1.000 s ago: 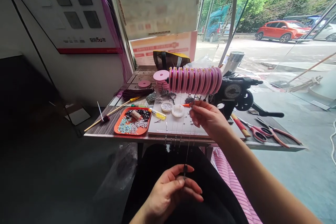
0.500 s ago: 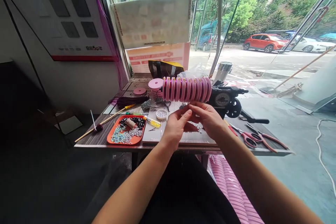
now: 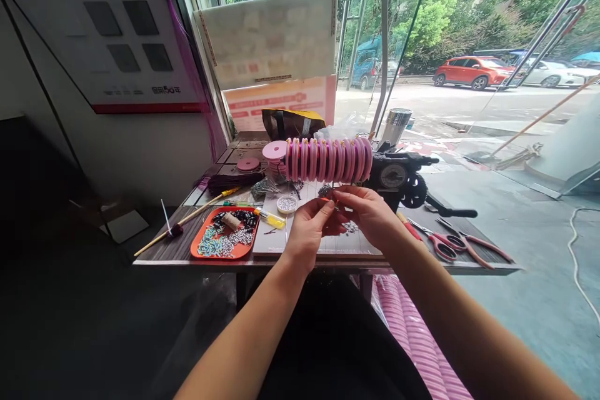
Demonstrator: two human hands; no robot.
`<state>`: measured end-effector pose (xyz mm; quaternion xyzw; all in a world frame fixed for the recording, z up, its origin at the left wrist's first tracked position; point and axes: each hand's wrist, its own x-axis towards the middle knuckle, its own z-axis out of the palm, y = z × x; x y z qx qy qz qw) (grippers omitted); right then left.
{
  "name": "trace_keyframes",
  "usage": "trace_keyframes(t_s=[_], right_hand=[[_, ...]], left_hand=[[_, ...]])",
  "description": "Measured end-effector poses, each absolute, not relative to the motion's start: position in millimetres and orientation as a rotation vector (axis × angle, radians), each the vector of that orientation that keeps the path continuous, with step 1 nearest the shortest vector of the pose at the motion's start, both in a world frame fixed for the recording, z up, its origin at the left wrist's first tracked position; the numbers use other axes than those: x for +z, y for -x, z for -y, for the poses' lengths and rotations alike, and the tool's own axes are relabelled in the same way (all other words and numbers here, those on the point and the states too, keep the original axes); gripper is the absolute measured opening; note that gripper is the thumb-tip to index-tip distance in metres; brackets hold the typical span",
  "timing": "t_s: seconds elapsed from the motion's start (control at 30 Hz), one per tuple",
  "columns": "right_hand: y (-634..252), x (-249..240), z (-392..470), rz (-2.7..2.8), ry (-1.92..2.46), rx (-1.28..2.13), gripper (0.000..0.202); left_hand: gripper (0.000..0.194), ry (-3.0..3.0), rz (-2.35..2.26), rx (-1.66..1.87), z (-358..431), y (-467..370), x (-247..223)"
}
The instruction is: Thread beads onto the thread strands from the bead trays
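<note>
A row of pink spools (image 3: 328,161) sits side by side on the shaft of a black hand-cranked winder (image 3: 396,176). Just below the row, my left hand (image 3: 309,225) is closed in a pinch, thumb against fingers. My right hand (image 3: 365,209) pinches close beside it, the fingertips of both nearly meeting. Thin threads seem to hang from the spools to my fingertips, but what I hold is too small to make out. Beneath my hands lies a pale board (image 3: 276,244) with small silvery pieces (image 3: 349,226) on it.
An orange tray (image 3: 194,244) of beads stands left, near a round dish (image 3: 287,203) of small beads and a yellow-handled tool (image 3: 272,219). Scissors (image 3: 443,247) and pliers (image 3: 485,250) lie right, by the crank handle (image 3: 457,212). A wooden stick (image 3: 194,207) crosses the table's left side.
My hands have come down slightly and closer together, fingertips still pinched below the spools. The whole view has shifted a little. The spools and tools stay in place.
</note>
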<state>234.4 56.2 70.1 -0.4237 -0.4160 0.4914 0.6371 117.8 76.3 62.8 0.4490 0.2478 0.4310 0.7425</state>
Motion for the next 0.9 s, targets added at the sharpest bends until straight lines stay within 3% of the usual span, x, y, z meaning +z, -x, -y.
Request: trace_keyframes(t_s=[0.33,0.6,0.9], right_hand=[[-225.5,71.3,-47.8,0.951,0.93,1.231,0.021],[-221.7,67.8,-49.7,0.866,0.878,1.342,0.03],[-219.9,66.9,-51.7,0.856,0.857,1.331,0.031]], left_hand=[[0.023,-0.952,-0.589,0.792,-40.0,-87.3,47.4],[0.03,-0.678,-0.63,0.606,-4.8,-60.9,25.3],[0.031,-0.578,-0.645,0.63,6.6,-53.9,22.2]])
